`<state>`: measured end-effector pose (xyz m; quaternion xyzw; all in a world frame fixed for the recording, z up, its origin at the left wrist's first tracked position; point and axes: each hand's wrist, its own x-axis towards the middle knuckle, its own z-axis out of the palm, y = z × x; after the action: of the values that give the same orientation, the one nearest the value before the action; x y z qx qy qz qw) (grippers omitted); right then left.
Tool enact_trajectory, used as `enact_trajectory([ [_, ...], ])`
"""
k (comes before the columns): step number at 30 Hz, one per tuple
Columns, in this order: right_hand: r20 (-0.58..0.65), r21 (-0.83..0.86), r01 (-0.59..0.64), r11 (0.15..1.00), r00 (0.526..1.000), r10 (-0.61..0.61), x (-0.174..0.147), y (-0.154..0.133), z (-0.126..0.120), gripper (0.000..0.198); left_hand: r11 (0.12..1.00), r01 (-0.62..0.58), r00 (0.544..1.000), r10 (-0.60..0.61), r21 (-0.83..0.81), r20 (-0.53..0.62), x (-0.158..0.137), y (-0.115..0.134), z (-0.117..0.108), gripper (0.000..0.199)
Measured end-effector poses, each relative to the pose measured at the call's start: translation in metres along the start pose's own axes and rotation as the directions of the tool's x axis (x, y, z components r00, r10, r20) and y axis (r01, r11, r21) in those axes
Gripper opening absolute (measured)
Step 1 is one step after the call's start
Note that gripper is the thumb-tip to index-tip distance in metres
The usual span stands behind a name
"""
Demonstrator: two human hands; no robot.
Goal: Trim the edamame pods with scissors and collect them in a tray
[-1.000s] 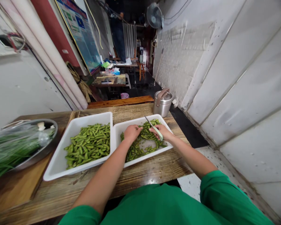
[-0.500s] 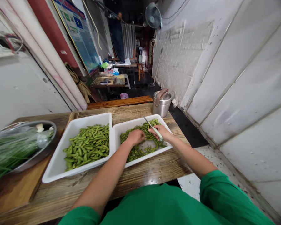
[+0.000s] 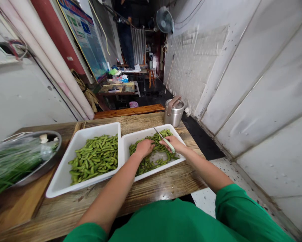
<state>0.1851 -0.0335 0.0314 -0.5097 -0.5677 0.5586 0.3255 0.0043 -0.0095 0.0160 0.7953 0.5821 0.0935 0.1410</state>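
Note:
My right hand grips what look like scissors, seen edge-on, with a pale green handle; their thin metal blade points up and left over the right white tray. Left of the blade, my left hand is closed, its fingertips pinched at an edamame pod that they mostly hide. Both hands are above the right tray, where green edamame pods lie around a bare wet patch. Another white tray stands against it on the left, with a larger heap of edamame pods.
A steel bowl of bagged green stalks sits on a wooden board at the left. A lidded steel pail stands at the table's far right corner. Beyond are a bench, a cluttered low table and a standing person.
My left hand has shifted slightly, its fingers pointing a little more toward the pods. The scissors and my right hand have barely moved. The trays stay in place.

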Motion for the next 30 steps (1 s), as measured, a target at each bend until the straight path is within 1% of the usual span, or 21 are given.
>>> enact_trajectory([
  [2,-0.003,0.001,0.002,1.0,1.0,-0.002,0.001,0.001,0.0,0.037,1.0,0.01,0.999,-0.01,0.003,-0.036,0.001,-0.001,-0.003,0.026],
  [4,-0.009,0.001,0.005,1.0,1.0,-0.005,0.001,0.002,0.0,0.037,0.999,0.033,0.999,-0.033,0.008,-0.037,0.002,-0.002,-0.003,0.023],
  [6,-0.012,-0.002,0.008,1.0,1.0,-0.008,0.001,0.002,0.001,0.038,1.0,0.028,1.0,-0.028,0.009,-0.003,0.002,-0.002,0.0,0.018],
  [9,0.001,-0.004,0.013,1.0,1.0,-0.013,0.0,0.001,0.001,0.038,0.999,-0.018,0.998,0.016,0.034,0.062,0.001,-0.002,0.007,0.016],
  [11,0.005,-0.005,0.011,1.0,1.0,-0.011,-0.001,0.0,0.0,0.039,0.999,-0.022,0.997,0.019,0.042,0.077,0.002,-0.002,0.01,0.014],
  [13,-0.006,-0.007,0.005,1.0,1.0,-0.005,-0.001,-0.001,0.0,0.039,1.0,-0.003,0.999,0.004,-0.025,0.034,0.003,-0.003,0.009,0.013],
  [15,-0.007,-0.011,-0.006,1.0,1.0,0.006,0.0,0.0,0.0,0.04,0.98,0.039,0.997,-0.051,-0.196,-0.055,0.006,-0.005,0.006,0.017],
  [16,0.008,-0.017,-0.016,1.0,1.0,0.016,0.0,0.0,0.001,0.041,0.947,0.068,0.992,-0.099,-0.315,-0.084,0.007,-0.006,0.004,0.021],
  [17,0.035,-0.027,-0.027,0.999,0.999,0.027,0.0,0.001,0.001,0.041,0.889,0.103,0.984,-0.156,-0.445,-0.084,0.009,-0.007,0.003,0.024],
  [19,0.105,-0.059,-0.038,0.998,0.993,0.044,0.0,0.002,0.002,0.042,0.711,0.182,0.97,-0.244,-0.68,0.004,0.01,-0.009,0.002,0.027],
  [21,0.155,-0.095,-0.026,0.995,0.987,0.04,0.0,0.003,0.004,0.041,0.516,0.243,0.956,-0.268,-0.821,0.115,0.011,-0.009,0.002,0.027],
  [23,0.163,-0.13,0.0,0.991,0.986,0.022,-0.001,0.004,0.004,0.04,0.382,0.268,0.95,-0.26,-0.884,0.175,0.011,-0.009,0.003,0.026],
  [25,0.137,-0.173,0.028,0.985,0.99,-0.005,-0.002,0.004,0.004,0.039,0.292,0.271,0.95,-0.238,-0.917,0.205,0.011,-0.008,0.002,0.024],
  [27,0.106,-0.221,0.06,0.974,0.994,-0.037,-0.003,0.003,0.004,0.038,0.223,0.269,0.951,-0.216,-0.937,0.222,0.012,-0.008,0.0,0.023],
  [28,0.092,-0.244,0.075,0.967,0.994,-0.054,-0.003,0.002,0.004,0.038,0.201,0.266,0.951,-0.213,-0.943,0.223,0.012,-0.008,-0.001,0.023],
  [30,0.073,-0.288,0.101,0.952,0.994,-0.083,-0.003,0.001,0.003,0.038,0.197,0.26,0.951,-0.222,-0.945,0.215,0.012,-0.008,-0.003,0.026],
])
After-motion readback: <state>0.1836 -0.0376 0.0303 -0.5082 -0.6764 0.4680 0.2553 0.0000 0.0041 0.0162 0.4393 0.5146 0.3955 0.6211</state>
